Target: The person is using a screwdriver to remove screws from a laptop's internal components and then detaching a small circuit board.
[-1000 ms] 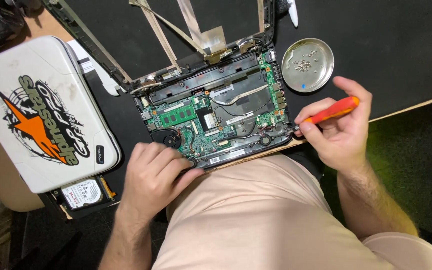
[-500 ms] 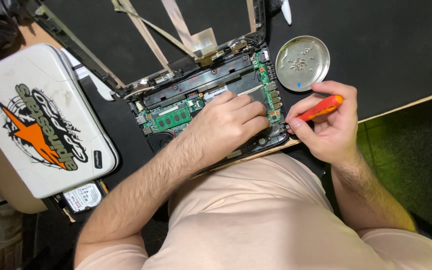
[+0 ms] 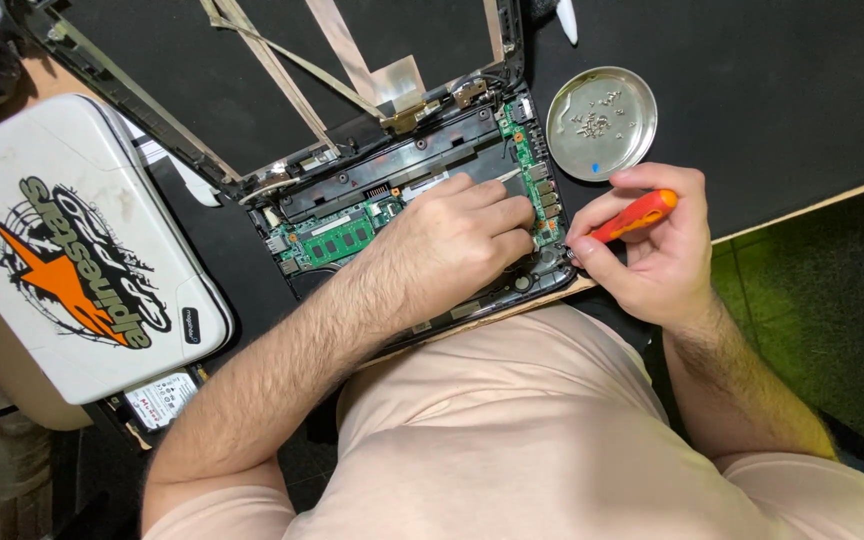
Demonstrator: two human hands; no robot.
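One opened laptop (image 3: 402, 215) lies on the black mat (image 3: 772, 90), its green circuit board (image 3: 337, 240) bare inside the lower shell. One round metal dish (image 3: 602, 122) sits just beyond the right hand, with a small heap of screws (image 3: 592, 122) in it, too small to count. One white laptop cover (image 3: 62, 250) with an orange and black sticker lies off to the left, and one hard drive (image 3: 157, 398) peeks out from under its near corner. One orange screwdriver (image 3: 632, 215) is in play.

The left hand (image 3: 452, 250) reaches across the body and rests palm down over the right part of the board, fingers curled loosely and pressing on it, gripping nothing that shows. The right hand (image 3: 647, 250) sits at the laptop's right near corner, fingers and thumb closed around the screwdriver's handle, the tip pointing left into that corner.

The mat covers a wooden table (image 3: 812, 205), whose pale edge shows along the right. Green floor (image 3: 812, 320) lies below it. The person's pale pink shirt (image 3: 512, 430) fills the bottom of the view.
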